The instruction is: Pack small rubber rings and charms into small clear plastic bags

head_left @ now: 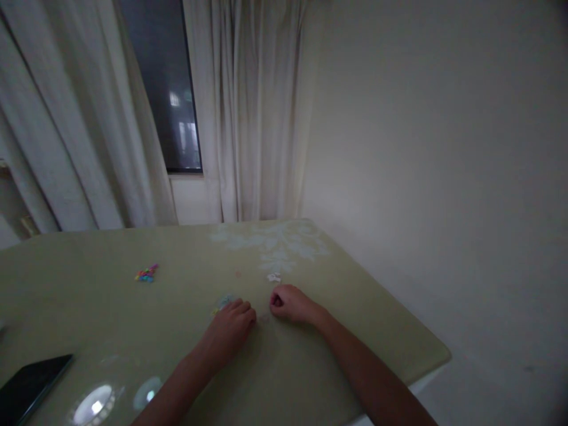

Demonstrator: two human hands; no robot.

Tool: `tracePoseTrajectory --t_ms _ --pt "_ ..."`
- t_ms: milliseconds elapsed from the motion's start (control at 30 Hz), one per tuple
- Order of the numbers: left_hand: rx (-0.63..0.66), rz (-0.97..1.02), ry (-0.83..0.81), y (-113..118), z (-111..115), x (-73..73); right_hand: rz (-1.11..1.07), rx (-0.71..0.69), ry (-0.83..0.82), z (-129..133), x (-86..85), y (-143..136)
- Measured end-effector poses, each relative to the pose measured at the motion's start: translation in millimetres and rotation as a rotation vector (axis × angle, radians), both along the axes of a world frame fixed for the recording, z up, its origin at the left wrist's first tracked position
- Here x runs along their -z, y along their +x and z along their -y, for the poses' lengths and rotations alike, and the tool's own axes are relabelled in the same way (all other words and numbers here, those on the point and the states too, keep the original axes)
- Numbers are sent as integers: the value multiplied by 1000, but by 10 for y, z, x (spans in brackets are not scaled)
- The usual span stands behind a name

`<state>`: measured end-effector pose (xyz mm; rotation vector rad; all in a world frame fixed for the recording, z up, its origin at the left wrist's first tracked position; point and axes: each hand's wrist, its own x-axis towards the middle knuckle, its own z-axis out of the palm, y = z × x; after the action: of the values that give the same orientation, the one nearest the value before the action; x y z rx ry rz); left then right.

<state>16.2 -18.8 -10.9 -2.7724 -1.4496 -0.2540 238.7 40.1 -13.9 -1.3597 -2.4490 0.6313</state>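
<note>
My left hand [234, 324] rests low over the table with its fingers curled in; what they hold, if anything, is hidden. Just beyond its knuckles lies a small pile of pale blue and yellow pieces [225, 302], partly covered by the hand. My right hand [290, 303] is closed, thumb against curled fingers, a short gap to the right of the left one. Whatever sits inside its grip is too small to make out. A little heap of white pieces [274, 277] lies just past the right hand.
A cluster of small multicoloured pieces [147, 273] lies on the table [186, 254] at the left. A dark flat device [33, 384] sits at the near left. Light reflections show on the glossy tabletop. A wall [421, 148] borders the right edge, and curtains [261, 118] hang behind.
</note>
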Motion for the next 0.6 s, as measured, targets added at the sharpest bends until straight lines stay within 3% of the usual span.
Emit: tracePoseTrajectory --t_ms 200,300,467,600 --pt "5 29 -4 74 52 -5 33 -11 38 33 -25 -2" --pt "-8 83 -36 45 -48 -48 26 -18 55 48 -25 -6" --pt "-290 102 1 -168 -594 -161 -17 7 86 23 7 -25" --pt "-379 9 -88 -304 -1113 -181 -86 2 80 -10 2 -13"
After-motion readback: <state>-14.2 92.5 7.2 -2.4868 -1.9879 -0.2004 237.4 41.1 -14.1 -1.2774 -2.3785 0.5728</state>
